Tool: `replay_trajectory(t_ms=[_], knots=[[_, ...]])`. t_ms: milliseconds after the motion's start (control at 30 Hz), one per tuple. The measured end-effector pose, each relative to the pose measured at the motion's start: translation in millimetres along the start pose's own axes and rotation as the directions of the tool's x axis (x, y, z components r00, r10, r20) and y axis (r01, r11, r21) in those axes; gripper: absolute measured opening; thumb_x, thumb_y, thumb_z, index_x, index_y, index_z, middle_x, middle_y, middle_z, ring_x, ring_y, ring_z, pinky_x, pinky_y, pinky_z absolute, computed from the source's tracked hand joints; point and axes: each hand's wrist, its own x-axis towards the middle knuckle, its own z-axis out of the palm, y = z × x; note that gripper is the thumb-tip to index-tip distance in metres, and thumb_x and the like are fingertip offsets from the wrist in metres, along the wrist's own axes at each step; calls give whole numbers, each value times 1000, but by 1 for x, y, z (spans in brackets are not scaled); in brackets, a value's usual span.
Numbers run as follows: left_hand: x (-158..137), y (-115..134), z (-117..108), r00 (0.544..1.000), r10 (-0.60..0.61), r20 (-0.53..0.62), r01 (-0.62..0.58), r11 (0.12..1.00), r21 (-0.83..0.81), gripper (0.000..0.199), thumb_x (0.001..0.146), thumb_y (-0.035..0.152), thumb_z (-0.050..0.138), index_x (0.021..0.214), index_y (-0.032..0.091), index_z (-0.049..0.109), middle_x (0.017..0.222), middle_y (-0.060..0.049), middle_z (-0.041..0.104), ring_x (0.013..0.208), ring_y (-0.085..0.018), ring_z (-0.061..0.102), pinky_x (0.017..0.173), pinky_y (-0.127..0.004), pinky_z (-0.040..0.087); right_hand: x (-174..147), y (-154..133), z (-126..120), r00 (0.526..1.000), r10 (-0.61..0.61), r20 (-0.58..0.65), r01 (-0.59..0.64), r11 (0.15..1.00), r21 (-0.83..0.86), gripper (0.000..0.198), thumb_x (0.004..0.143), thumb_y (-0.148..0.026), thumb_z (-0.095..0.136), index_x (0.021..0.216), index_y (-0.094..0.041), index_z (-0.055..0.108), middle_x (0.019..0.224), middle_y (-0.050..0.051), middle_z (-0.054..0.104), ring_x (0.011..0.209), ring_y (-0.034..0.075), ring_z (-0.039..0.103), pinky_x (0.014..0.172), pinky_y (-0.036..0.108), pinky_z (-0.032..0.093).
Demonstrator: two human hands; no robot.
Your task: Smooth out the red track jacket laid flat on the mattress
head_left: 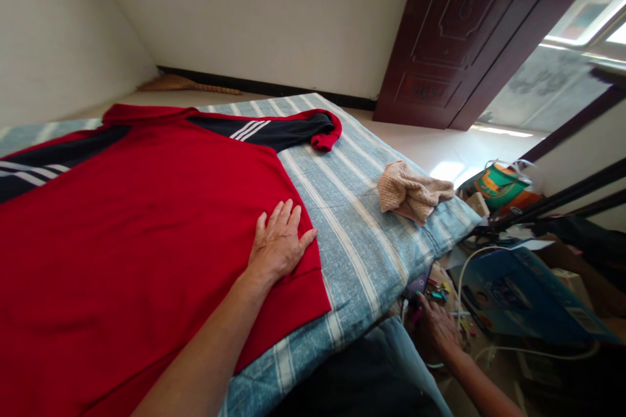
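A red tracksuit top [161, 221] with dark navy shoulders and white stripes lies spread flat, its collar toward the wall. My left hand [278, 241] rests palm down near its side edge, fingers apart, holding nothing. Down to the right, beside the bed's edge, my right hand [440, 326] reaches with a finger stretched out to a dark phone-like object [418, 283]. Its other fingers are dim and partly hidden. Small colourful bits [437, 291] lie by that hand. A crumpled beige knitted cloth [411, 190] sits on the bed's corner.
Blue-and-white striped bedding [337, 202] lies under the top. To the right stand a green bucket [499, 182] and a blue box [523, 293], with white cables [462, 273] around. Behind are a dark red door [454, 32] and a broom [186, 83] along the wall.
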Motion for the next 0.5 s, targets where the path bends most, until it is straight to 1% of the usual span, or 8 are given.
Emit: replay_trajectory(t_ms=[67, 167, 233, 333, 400, 433, 500], knots=[[0, 0, 0, 1000, 0, 1, 0, 1000, -3, 67, 94, 55, 30, 145, 13, 36, 155, -12, 29, 144, -26, 22, 116, -48, 17, -1, 3, 2, 1000, -5, -25, 5, 1000, 0, 51, 87, -17, 40, 137, -17, 49, 107, 13, 66, 100, 26, 61, 87, 38, 39], [0, 1, -1, 1000, 2, -3, -2, 1000, -2, 67, 94, 55, 31, 145, 12, 37, 155, -12, 29, 144, -26, 22, 116, -49, 18, -7, 7, 4, 985, -51, -165, 55, 998, 20, 47, 86, -16, 41, 132, -18, 54, 107, 11, 67, 101, 26, 61, 88, 38, 41], [0, 1, -1, 1000, 7, -9, -7, 1000, 5, 66, 94, 54, 31, 145, 12, 37, 155, -12, 29, 144, -27, 22, 116, -48, 18, -14, 7, 5, 951, -126, -283, 144, 989, 43, 44, 86, -19, 43, 128, -17, 56, 108, 12, 67, 102, 26, 62, 89, 40, 43], [0, 1, -1, 1000, 6, -11, -6, 1000, 17, 66, 94, 55, 30, 145, 13, 36, 155, -12, 30, 144, -26, 22, 117, -48, 18, -25, 3, 1, 873, -255, -417, 317, 945, 85, 39, 88, -21, 43, 123, -18, 58, 106, 11, 68, 97, 26, 64, 87, 41, 47], [0, 1, -2, 1000, 0, -4, 0, 1000, 20, 66, 94, 55, 30, 145, 14, 36, 155, -11, 29, 145, -26, 21, 117, -47, 18, -32, -3, -4, 824, -314, -472, 416, 901, 126, 34, 90, -21, 41, 117, -21, 61, 100, 10, 70, 90, 24, 66, 83, 41, 50], [0, 1, -2, 1000, -2, 1, 2, 1000, 19, 66, 94, 55, 29, 145, 14, 36, 155, -11, 29, 145, -26, 21, 117, -47, 18, -35, -7, -8, 808, -327, -490, 450, 880, 154, 32, 91, -21, 40, 114, -21, 62, 96, 9, 70, 87, 23, 67, 80, 39, 52], [-1, 1, -3, 1000, -6, 12, 5, 1000, 15, 66, 95, 55, 29, 146, 14, 35, 156, -11, 28, 145, -25, 20, 117, -47, 17, -40, -16, -18, 793, -330, -512, 495, 838, 228, 28, 93, -22, 39, 107, -22, 64, 89, 9, 70, 80, 21, 68, 73, 34, 55]])
